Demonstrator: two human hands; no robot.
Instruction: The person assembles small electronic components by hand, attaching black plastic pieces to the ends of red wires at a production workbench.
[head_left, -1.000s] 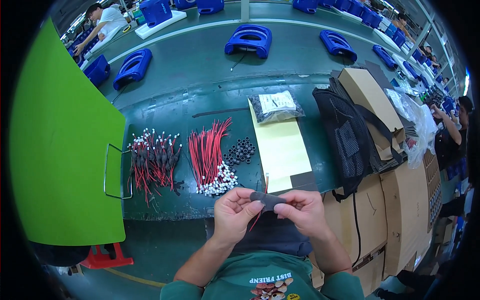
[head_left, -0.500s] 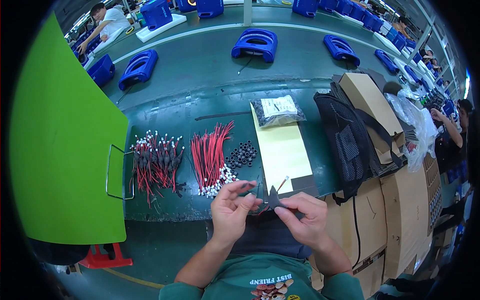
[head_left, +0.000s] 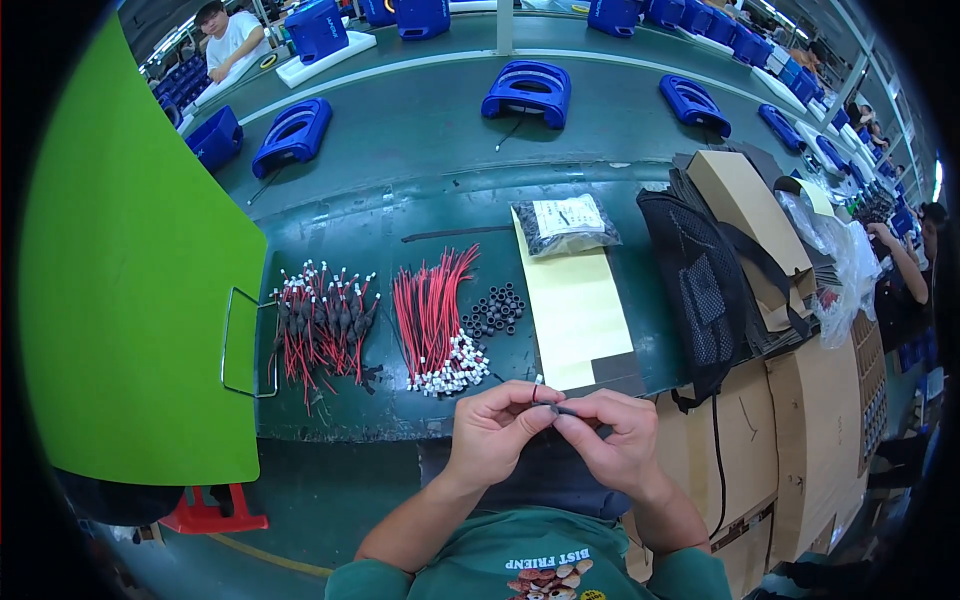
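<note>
My left hand (head_left: 495, 428) and my right hand (head_left: 613, 432) meet in front of the bench edge, fingertips closed on a small black strip (head_left: 566, 410). A thin wire lead with a white connector (head_left: 538, 380) stands up between the fingers; the rest of it is hidden by them. Just beyond my left hand lies a pile of red and black wire leads (head_left: 432, 305) with white connectors. Small black rings (head_left: 494, 310) are heaped beside it. Farther left are wire leads with black-wrapped middles (head_left: 322, 318).
A yellow sheet (head_left: 578, 318) bears a clear bag of black parts (head_left: 568, 226). At right are a black mesh bag (head_left: 700, 290) and cardboard boxes (head_left: 740, 205). A green panel (head_left: 140, 300) borders the left. Blue plastic housings (head_left: 528, 92) lie across the far belt; a person (head_left: 232, 45) sits beyond.
My hands have come together; my left fingers, earlier apart from the strip, now pinch it beside my right. The lead's connector now shows above my left fingertips. The view has shifted slightly.
</note>
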